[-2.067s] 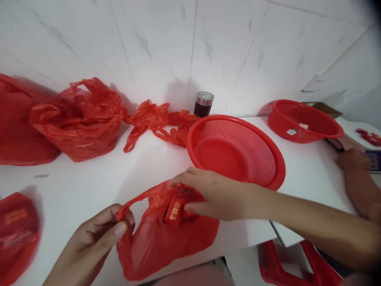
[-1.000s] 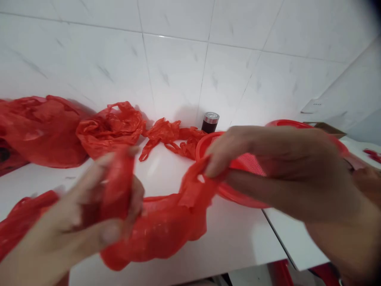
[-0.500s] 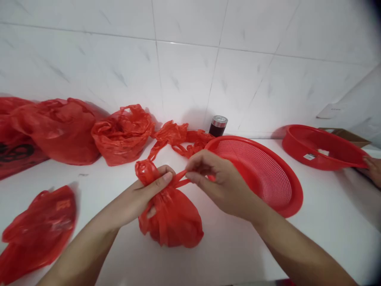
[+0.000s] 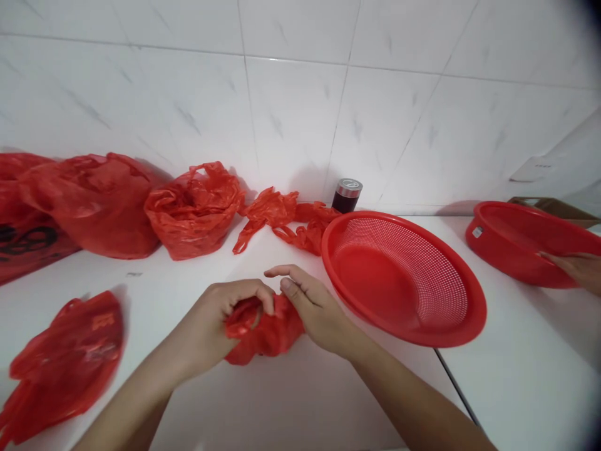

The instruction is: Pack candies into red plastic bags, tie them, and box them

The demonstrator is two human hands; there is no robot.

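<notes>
My left hand (image 4: 225,329) is curled around a small knotted red plastic bag (image 4: 263,332), which lies on the white table top (image 4: 300,401). My right hand (image 4: 314,307) sits just to its right, with the heel and fingers against the bag and the thumb and forefinger apart. The bag's contents are hidden. Further left lies a flattened red plastic bag (image 4: 61,369) with a printed label, blurred and out of reach of my fingers.
Along the wall lie several red plastic bags, one puffed (image 4: 195,210) and one loose (image 4: 286,222). A red perforated basket (image 4: 451,335) stands right of my hands. A dark can (image 4: 346,195) stands behind it. Another person's hand (image 4: 575,269) rests on a red basin (image 4: 507,257).
The bag's handles have been drawn into a tight knot, and the bag looks smaller. My right hand has let go of the handle and moved closer to the left.
</notes>
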